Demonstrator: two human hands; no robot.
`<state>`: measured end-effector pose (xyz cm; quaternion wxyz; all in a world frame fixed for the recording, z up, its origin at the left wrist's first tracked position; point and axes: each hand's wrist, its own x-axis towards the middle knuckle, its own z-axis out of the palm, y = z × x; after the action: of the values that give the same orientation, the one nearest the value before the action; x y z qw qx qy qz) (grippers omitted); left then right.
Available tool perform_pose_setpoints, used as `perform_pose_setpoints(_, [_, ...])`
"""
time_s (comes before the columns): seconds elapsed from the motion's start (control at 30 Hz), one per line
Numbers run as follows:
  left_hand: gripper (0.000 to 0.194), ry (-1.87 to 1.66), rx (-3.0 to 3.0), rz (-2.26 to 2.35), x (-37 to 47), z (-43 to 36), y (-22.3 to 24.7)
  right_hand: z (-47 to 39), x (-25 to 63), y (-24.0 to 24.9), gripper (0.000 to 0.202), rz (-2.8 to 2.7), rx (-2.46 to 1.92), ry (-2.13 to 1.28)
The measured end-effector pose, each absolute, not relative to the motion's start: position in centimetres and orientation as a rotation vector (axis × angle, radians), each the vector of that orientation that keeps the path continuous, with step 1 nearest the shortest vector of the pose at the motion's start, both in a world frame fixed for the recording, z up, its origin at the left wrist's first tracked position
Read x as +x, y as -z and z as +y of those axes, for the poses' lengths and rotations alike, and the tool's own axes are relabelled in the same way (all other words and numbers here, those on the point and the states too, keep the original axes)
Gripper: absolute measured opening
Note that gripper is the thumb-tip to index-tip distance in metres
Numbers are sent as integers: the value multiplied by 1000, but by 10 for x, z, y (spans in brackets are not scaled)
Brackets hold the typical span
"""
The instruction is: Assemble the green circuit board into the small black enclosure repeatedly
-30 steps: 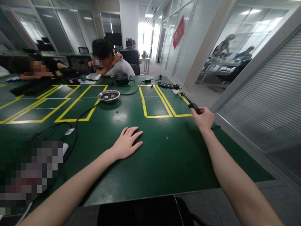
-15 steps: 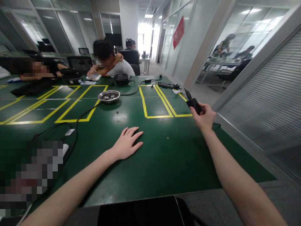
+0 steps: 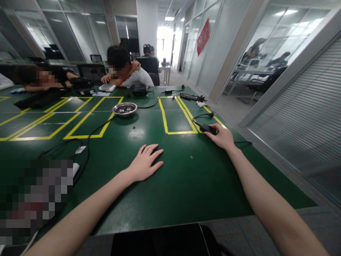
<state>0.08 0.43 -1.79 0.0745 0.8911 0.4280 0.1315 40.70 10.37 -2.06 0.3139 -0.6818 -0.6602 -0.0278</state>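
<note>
My right hand [image 3: 222, 137] grips a black power adapter [image 3: 207, 128] low at the tabletop, by the front corner of a yellow-taped box. From the adapter's far side a black cord curls round to a plug [image 3: 211, 115] lying on the table, and another length of cord [image 3: 243, 142] shows to the right of my wrist. My left hand [image 3: 146, 163] lies flat on the green table [image 3: 186, 192] with its fingers spread, holding nothing.
A steel dish [image 3: 124, 110] with small metal pieces stands ahead on the left. Behind my right hand lies a folded black tripod-like object [image 3: 192, 97]. Another corded adapter [image 3: 168, 92] is at the back. Two people [image 3: 118, 65] lean on the table's far side.
My right hand has come down and to the left with the power adapter, from raised above the table to the tabletop. The cord and plug have spread onto the table. My left hand stays put.
</note>
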Motion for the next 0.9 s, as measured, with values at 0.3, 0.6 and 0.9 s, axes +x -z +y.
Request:
perform_pose_setpoints(0.3, [53, -395, 2672, 1271, -1, 5, 18, 109, 408, 20, 48, -1402, -2148, 93])
perform_pose_setpoints(0.6, [54, -349, 2693, 1306, 0, 6, 19, 114, 420, 29, 50, -1535, -1940, -31])
perform_pose_setpoints(0.9, [53, -368, 2712, 1293, -1, 6, 20, 115, 419, 30, 46, -1558, -1871, -112])
